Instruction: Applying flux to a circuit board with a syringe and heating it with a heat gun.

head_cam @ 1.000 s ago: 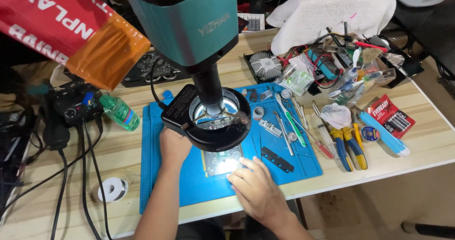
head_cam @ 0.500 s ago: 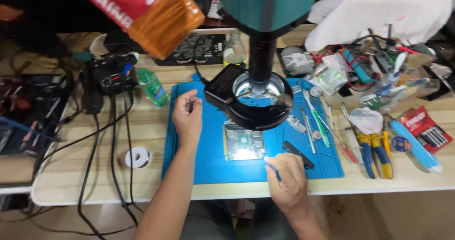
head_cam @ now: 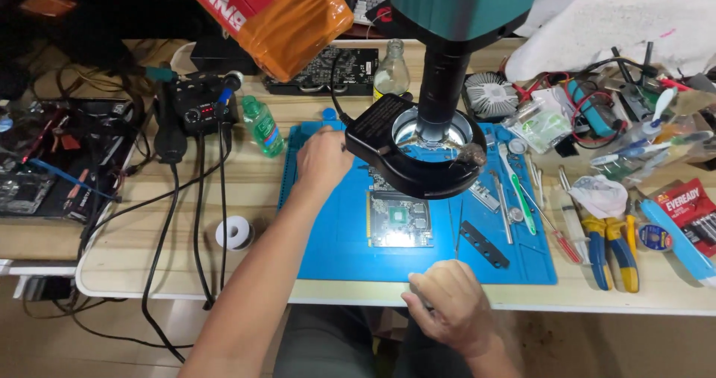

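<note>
Circuit board lies loose under ring light; left hand curled beside light, grip unclear, right hand pinching tweezers below it: slip risks scratching.

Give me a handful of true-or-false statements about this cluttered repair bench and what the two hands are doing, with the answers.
1. A circuit board lies on a blue mat. True.
2. The left hand rests at the near edge of the table. False: it is up by the black ring light under the microscope; the right hand is at the near edge.
3. A small green bottle stands left of the mat. True.
4. The yellow-handled pliers lie on the mat. False: they lie on the bare wooden table, right of the mat.
5. A white roll of tape sits left of the mat. True.
</note>
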